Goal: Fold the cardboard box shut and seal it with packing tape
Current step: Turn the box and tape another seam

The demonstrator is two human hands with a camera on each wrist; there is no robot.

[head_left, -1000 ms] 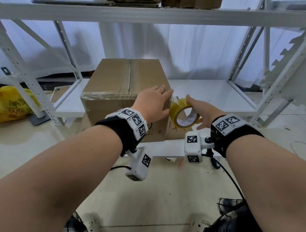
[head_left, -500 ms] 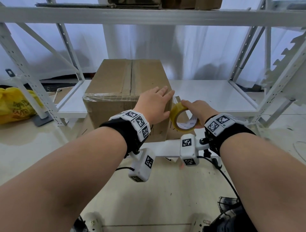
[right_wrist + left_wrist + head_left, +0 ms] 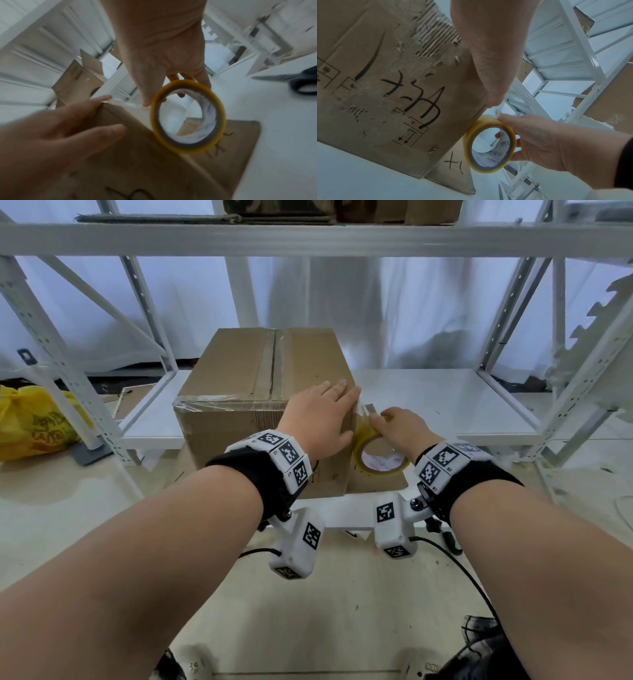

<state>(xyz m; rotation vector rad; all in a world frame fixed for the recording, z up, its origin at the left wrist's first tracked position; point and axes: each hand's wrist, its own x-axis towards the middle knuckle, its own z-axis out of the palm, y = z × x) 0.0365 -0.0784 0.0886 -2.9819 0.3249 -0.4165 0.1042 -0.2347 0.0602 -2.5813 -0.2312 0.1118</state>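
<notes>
A closed brown cardboard box (image 3: pixel 260 392) stands on the low white shelf (image 3: pixel 445 402), with clear tape along its top seam and its front top edge. My left hand (image 3: pixel 322 419) lies flat with straight fingers on the box's front right top corner (image 3: pixel 471 56). My right hand (image 3: pixel 399 426) grips a yellow roll of packing tape (image 3: pixel 378 451) close against the box's right side, thumb on the outer rim and fingers through the core (image 3: pixel 489 144). A short strip of clear tape (image 3: pixel 366 409) runs from the roll (image 3: pixel 187 117) to the box corner.
White metal rack posts (image 3: pixel 65 361) flank the shelf, and an upper shelf beam (image 3: pixel 308 239) carries flattened cardboard. A loose cardboard piece (image 3: pixel 376 484) lies right of the box. A yellow bag (image 3: pixel 30 422) sits on the floor at left. Black scissors (image 3: pixel 302 83) lie on the shelf.
My right hand has brought the tape roll left and down against the box's right side. The left hand has stayed on the corner.
</notes>
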